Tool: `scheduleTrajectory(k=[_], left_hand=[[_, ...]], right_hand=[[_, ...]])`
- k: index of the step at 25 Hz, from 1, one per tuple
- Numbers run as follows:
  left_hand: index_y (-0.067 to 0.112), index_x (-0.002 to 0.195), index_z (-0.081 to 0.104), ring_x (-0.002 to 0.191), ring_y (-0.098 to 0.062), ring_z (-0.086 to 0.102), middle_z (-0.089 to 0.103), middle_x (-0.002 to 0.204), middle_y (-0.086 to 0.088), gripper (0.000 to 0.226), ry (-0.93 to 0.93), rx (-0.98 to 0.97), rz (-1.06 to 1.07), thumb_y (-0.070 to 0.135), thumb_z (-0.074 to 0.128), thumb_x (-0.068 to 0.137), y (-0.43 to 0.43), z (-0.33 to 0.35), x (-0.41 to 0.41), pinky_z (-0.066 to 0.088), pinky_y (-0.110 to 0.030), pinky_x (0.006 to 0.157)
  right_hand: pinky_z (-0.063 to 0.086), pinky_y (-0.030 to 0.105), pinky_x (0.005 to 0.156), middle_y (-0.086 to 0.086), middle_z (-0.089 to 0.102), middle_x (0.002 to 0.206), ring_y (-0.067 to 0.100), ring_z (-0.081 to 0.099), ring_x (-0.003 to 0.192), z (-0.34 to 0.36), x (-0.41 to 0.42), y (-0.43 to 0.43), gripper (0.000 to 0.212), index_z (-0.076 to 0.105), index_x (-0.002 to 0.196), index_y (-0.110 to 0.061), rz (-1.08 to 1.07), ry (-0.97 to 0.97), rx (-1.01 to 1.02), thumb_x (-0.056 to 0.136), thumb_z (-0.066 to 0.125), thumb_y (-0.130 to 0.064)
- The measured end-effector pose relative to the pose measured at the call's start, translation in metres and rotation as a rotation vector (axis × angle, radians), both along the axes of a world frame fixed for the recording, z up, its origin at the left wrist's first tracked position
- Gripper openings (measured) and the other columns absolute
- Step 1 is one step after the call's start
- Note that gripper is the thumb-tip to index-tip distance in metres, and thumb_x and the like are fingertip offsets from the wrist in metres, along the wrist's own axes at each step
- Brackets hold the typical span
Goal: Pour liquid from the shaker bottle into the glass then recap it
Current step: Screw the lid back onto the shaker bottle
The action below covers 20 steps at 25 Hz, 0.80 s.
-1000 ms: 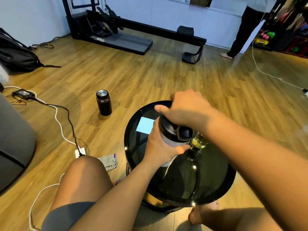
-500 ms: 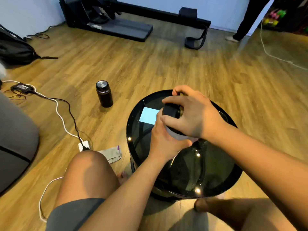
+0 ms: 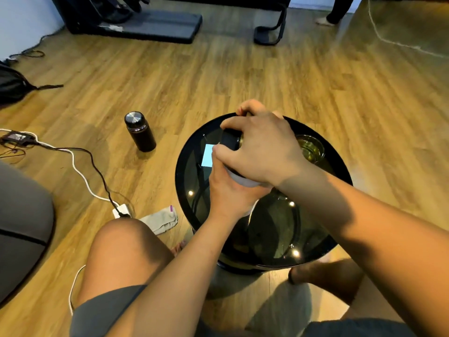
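The shaker bottle (image 3: 239,179) stands upright on the round black glass table (image 3: 323,244); it has a pale body and a black lid (image 3: 230,139). My left hand (image 3: 228,190) wraps the body from the near side. My right hand (image 3: 262,149) lies over the top, its fingers closed around the black lid, hiding most of it. The glass (image 3: 311,149) stands on the table just right of my right hand and holds yellow-green liquid. Neither hand touches the glass.
A light blue card (image 3: 208,155) lies on the table left of the bottle. A black flask (image 3: 140,131), cables with a white plug block (image 3: 120,211) and a grey sock (image 3: 162,219) are on the wooden floor at left. A person's legs (image 3: 336,10) stand far back.
The view has tilted down and the hands sit higher in it. My right hand has turned on the lid, and the glass now shows to its right. My left hand keeps its hold.
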State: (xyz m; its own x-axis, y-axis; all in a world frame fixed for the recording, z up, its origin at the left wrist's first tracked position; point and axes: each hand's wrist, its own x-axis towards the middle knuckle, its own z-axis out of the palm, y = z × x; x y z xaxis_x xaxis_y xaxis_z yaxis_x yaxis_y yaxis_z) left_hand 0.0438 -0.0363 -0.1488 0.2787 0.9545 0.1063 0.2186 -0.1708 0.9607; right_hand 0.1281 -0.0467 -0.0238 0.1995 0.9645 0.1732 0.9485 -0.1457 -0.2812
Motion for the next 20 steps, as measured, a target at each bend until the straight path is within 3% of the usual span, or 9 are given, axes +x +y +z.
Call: scheduleTrajectory(k=[3,4,7,9,11,14,17,20], left_hand=[[0.032,0.148,0.028,0.123,0.002,0.052,0.052,0.138,0.016,0.119,-0.026,-0.059,-0.037,0.065,0.086,0.049,-0.01,0.003,-0.002,0.043,-0.011,0.097],[0.039,0.152,0.021,0.129,0.005,0.044,0.044,0.145,0.018,0.121,-0.027,-0.065,-0.052,0.068,0.083,0.053,-0.015,0.002,-0.005,0.037,-0.007,0.099],[0.059,0.141,0.023,0.125,0.017,0.046,0.043,0.141,0.027,0.104,-0.003,-0.061,-0.095,0.071,0.082,0.056,-0.015,0.007,-0.016,0.037,0.003,0.088],[0.049,0.148,0.028,0.125,0.023,0.043,0.042,0.138,0.035,0.115,0.047,-0.022,-0.18,0.067,0.089,0.053,0.003,0.02,-0.021,0.037,0.001,0.093],[0.037,0.143,0.041,0.121,0.014,0.055,0.057,0.13,0.034,0.109,0.072,-0.027,-0.301,0.053,0.097,0.05,0.025,0.032,-0.02,0.049,-0.012,0.096],[0.043,0.128,0.043,0.106,0.015,0.065,0.069,0.111,0.032,0.1,0.076,-0.034,-0.376,0.043,0.097,0.043,0.033,0.041,-0.015,0.052,-0.005,0.079],[0.023,0.135,0.051,0.113,-0.002,0.07,0.072,0.119,0.012,0.102,0.03,-0.043,-0.404,0.036,0.1,0.046,0.038,0.034,-0.017,0.057,-0.018,0.087],[0.023,0.127,0.057,0.108,-0.008,0.073,0.075,0.11,0.01,0.093,0.048,-0.074,-0.426,0.037,0.1,0.046,0.042,0.033,-0.018,0.06,-0.027,0.085]], right_hand=[[0.035,0.027,0.097,-0.006,0.05,0.142,0.022,0.058,0.118,0.005,0.014,-0.004,0.06,0.064,0.137,-0.036,0.154,0.019,-0.012,0.083,0.065,-0.063],[0.033,0.023,0.096,-0.005,0.048,0.147,0.018,0.057,0.122,0.009,0.021,-0.007,0.068,0.058,0.144,-0.035,0.229,0.048,-0.037,0.082,0.068,-0.061],[0.044,0.033,0.11,0.002,0.031,0.166,0.021,0.049,0.139,0.023,0.044,-0.015,0.098,0.027,0.162,-0.029,0.38,0.091,-0.147,0.082,0.074,-0.061],[0.042,0.04,0.115,0.006,0.022,0.171,0.026,0.041,0.147,0.024,0.044,-0.015,0.103,0.02,0.164,-0.027,0.343,0.028,-0.2,0.083,0.069,-0.067],[0.047,0.042,0.105,0.006,0.02,0.171,0.034,0.047,0.14,0.021,0.033,-0.011,0.096,0.025,0.161,-0.034,0.226,-0.075,-0.25,0.082,0.06,-0.074],[0.049,0.044,0.087,0.006,0.024,0.165,0.04,0.054,0.123,0.016,0.017,-0.008,0.081,0.041,0.149,-0.045,0.082,-0.137,-0.289,0.075,0.055,-0.076],[0.051,0.043,0.087,0.005,0.029,0.161,0.037,0.054,0.121,0.017,0.019,-0.01,0.076,0.047,0.146,-0.049,0.137,-0.142,-0.257,0.076,0.058,-0.072],[0.05,0.039,0.089,0.004,0.032,0.161,0.033,0.056,0.119,0.021,0.028,-0.013,0.071,0.052,0.143,-0.051,0.236,-0.139,-0.233,0.076,0.06,-0.071]])
